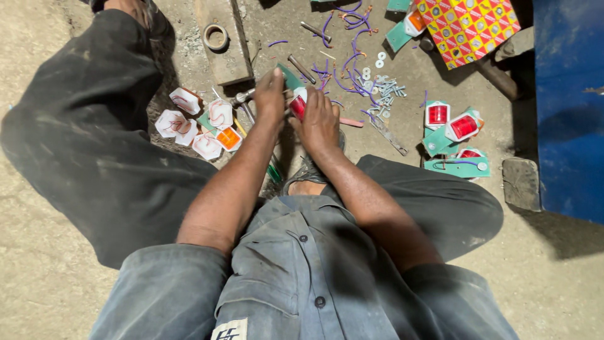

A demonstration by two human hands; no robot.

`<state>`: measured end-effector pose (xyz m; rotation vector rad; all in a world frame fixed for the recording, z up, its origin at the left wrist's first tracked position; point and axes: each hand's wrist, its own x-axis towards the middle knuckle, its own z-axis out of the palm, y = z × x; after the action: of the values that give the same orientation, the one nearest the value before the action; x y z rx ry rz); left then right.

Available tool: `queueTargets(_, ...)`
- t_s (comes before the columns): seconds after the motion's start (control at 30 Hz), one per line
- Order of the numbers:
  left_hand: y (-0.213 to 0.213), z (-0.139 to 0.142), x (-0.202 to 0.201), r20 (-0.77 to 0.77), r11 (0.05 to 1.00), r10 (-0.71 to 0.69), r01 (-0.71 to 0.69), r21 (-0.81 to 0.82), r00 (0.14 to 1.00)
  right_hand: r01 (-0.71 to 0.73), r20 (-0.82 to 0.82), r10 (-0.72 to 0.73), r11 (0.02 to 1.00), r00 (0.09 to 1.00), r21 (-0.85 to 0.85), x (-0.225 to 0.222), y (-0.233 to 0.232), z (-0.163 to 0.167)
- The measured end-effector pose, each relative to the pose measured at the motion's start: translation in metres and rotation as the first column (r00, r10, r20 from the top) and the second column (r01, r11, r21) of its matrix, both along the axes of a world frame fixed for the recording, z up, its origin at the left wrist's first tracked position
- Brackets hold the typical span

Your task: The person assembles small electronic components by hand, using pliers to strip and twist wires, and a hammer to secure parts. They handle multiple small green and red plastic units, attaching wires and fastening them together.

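Gripping a red lamp [298,106], both hands [296,110] closed.

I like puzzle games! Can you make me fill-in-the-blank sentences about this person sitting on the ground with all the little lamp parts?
1. The right hand grips a small lamp part coloured white and ____.
2. The loose wires lying on the ground beyond the hands are ____ in colour.
3. The left hand touches a flat ____ piece.
4. The roll of tape rests on a block of ____.

Missing words: red; purple; green; wood
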<state>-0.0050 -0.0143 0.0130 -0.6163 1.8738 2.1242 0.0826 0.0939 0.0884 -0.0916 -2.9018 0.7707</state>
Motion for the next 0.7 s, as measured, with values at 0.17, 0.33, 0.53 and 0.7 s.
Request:
queueTargets(0.17, 0.002, -0.022, -0.014, -0.216, 0.964, -0.180, 0.128, -0.235, 0.960, -0.142, -0.032, 0.139, 0.978, 0.990, -0.156, 0.008, -0.001, -0.014)
queueTargets(0.33, -0.023, -0.029, -0.013, 0.132, 0.973, -0.222, 0.228, -0.033, 0.966, 0.220, 0.045, -0.227, 0.850, 0.973, -0.478, -0.014, 0.062, -0.068)
queueTargets(0.53, -0.019, -0.013, 0.007, 0.186, 0.946, -0.244, 0.190, 0.263, 0.952, 0.464, 0.056, -0.463, 0.865, 0.885, -0.191, -0.050, 0.173, -0.130)
queueTargets(0.7, -0.016, -0.024, 0.005, 0.166, 0.919, -0.311, 0.251, 0.305, 0.936, 0.438, 0.192, -0.430, 0.899, 0.882, -0.001, -0.062, 0.191, -0.146)
